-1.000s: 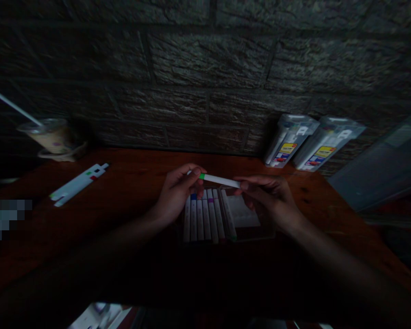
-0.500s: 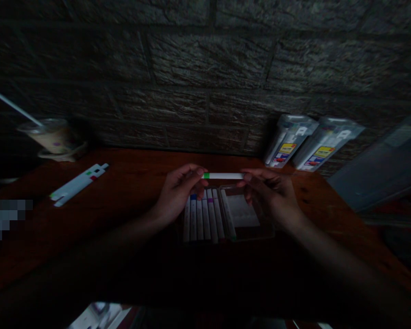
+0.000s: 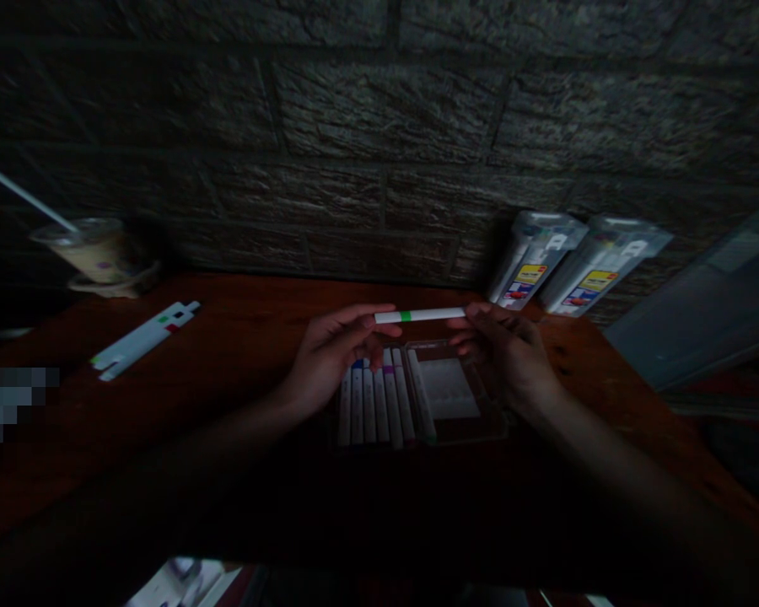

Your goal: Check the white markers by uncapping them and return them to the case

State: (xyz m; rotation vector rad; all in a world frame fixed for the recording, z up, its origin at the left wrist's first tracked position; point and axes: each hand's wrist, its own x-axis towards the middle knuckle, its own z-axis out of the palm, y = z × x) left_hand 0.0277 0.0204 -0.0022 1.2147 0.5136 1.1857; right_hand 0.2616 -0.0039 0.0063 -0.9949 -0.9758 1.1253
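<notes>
A white marker (image 3: 433, 314) with a green band lies level between my two hands, above the table. My left hand (image 3: 335, 350) pinches its left end between thumb and fingers. The thumb and fingers of my right hand (image 3: 509, 346) close on its right end. Below the hands, a clear plastic case (image 3: 499, 432) lies unfolded on the table. Several white markers (image 3: 379, 409) stand side by side in its left half, some with blue or purple bands. One more marker (image 3: 421, 396) lies beside a white card (image 3: 450, 388) in the right half.
Two clear marker cases (image 3: 531, 261) stand upright against the brick wall (image 3: 385, 110) at the right. To the left, joined white markers (image 3: 145, 339) lie on the wooden table (image 3: 253, 303). Behind them sits a drink cup (image 3: 98, 253) with a straw in a holder.
My right hand has moved slightly right and up with the marker. My left hand now grips farther toward the marker's left end, so the green band shows clear of its fingers.
</notes>
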